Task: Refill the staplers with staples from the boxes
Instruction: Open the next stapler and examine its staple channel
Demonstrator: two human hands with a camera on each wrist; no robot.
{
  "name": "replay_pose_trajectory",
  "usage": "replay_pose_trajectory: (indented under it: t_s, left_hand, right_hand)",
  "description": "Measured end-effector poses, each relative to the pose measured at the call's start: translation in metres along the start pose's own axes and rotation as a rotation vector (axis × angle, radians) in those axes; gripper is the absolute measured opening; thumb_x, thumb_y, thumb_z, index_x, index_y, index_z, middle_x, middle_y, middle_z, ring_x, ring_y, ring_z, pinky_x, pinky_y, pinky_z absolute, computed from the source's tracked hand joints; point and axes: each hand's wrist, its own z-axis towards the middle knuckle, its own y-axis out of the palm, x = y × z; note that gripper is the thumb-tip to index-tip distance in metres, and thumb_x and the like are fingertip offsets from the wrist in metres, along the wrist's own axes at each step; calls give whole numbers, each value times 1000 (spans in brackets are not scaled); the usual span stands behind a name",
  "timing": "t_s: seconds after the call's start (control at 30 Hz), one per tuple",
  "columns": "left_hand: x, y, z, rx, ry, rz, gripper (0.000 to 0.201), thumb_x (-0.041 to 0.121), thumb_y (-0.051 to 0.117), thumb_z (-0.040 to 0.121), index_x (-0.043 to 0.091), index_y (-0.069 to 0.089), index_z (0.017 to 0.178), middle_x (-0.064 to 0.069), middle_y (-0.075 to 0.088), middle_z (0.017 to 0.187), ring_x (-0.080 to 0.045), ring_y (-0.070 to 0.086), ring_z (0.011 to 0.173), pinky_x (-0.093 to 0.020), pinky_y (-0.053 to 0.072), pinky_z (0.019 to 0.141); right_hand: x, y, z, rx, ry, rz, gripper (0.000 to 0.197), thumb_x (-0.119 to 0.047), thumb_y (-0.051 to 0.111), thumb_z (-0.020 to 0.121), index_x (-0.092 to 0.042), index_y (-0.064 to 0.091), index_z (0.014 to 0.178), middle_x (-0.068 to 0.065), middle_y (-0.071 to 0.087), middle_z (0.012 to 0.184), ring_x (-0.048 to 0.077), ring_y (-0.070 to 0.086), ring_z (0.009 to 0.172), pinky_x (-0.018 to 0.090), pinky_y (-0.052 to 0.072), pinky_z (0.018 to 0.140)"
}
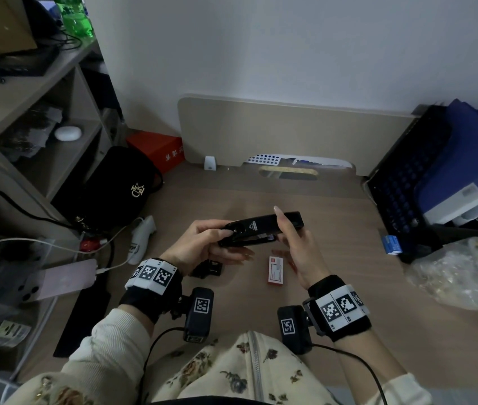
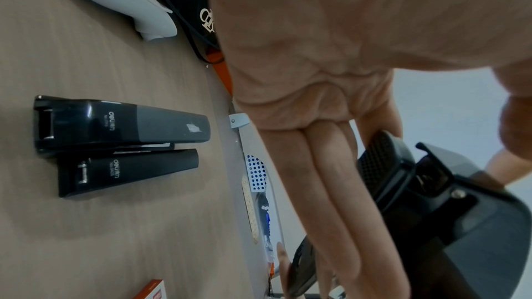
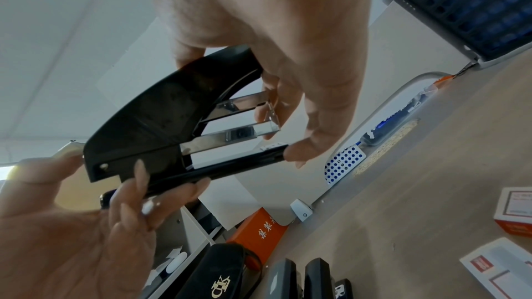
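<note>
Right wrist camera is showing it best: the black stapler (image 3: 161, 119) is being held up off the counter (image 1: 334, 258) between both hands, its top cover swung partly away from the metal staple channel, so I judge the step in hand to be opening it for loading. The left hand (image 1: 199, 244) is making the grip at the hinge end, thumb on top and fingers curled under the base. The right hand (image 1: 296, 244) is pinching the front end, fingers on the cover and a fingertip against the tip of the base.

Below the grip, on the counter, a red and white staple box (image 1: 275, 270) is lying just toward the body, and the right wrist view is showing a second box (image 3: 515, 210) beside it. Two more staplers (image 2: 120, 144) are lying side by side under the left hand, touching or nearly so.

To do this well, the hinge grip should be kept firm while the right hand is lifting the cover fully back, fingertips staying clear of the channel's front edge and the spring pusher. Whether the channel is holding any staples I cannot tell. The channel should be facing up before a strip is fetched from the box.
</note>
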Motion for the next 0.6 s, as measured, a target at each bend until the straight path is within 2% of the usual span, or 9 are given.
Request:
replay_pose_trajectory:
  t_s: [0.1, 0.2, 0.3, 0.4, 0.5, 0.6]
  left_hand:
    - [3, 0, 1, 0, 3, 3, 41, 13, 50, 83, 0, 59, 121, -34, 69, 95, -35, 73, 80, -35, 59, 69]
    - [4, -2, 3, -5, 18, 3, 39, 13, 51, 83, 3, 61, 120, -36, 68, 97, -37, 73, 83, -38, 59, 73]
    - [5, -2, 3, -17, 30, 4, 36, 12, 51, 85, 4, 61, 119, -36, 68, 97, -37, 73, 84, -40, 59, 74]
    - [8, -2, 2, -13, 32, -4, 34, 9, 49, 86, 4, 61, 117, -29, 72, 91, -33, 74, 79, -35, 60, 69]
    - [9, -2, 2, 0, 23, 6, 38, 12, 50, 84, 2, 61, 119, -32, 70, 92, -34, 74, 79, -36, 59, 69]
    - [9, -2, 3, 3, 25, 22, 40, 13, 50, 84, 2, 59, 122, -33, 69, 95, -35, 73, 80, -36, 60, 70]
  right_hand:
    - [0, 1, 2, 13, 12, 4, 46, -62, 59, 69, -23, 68, 92, -6, 72, 94, -4, 65, 83, 26, 49, 80]
    - [-1, 1, 4, 15, 9, -5, 44, -66, 61, 66, -27, 69, 87, -5, 72, 95, 2, 66, 88, 34, 51, 87]
    - [-2, 1, 6, 9, 4, -22, 48, -71, 61, 64, -28, 69, 85, -1, 72, 97, 11, 66, 95, 36, 51, 88]
    - [-1, 2, 7, 2, 3, -26, 52, -73, 61, 64, -27, 69, 88, 0, 72, 100, 13, 65, 98, 39, 50, 91]
    - [-2, 3, 7, 0, -3, -14, 49, -69, 60, 66, -26, 68, 88, 1, 72, 100, 13, 66, 98, 37, 51, 89]
    - [-4, 5, 7, 10, 9, 1, 46, -66, 60, 69, -25, 67, 91, 0, 72, 99, 15, 66, 99, 32, 51, 80]
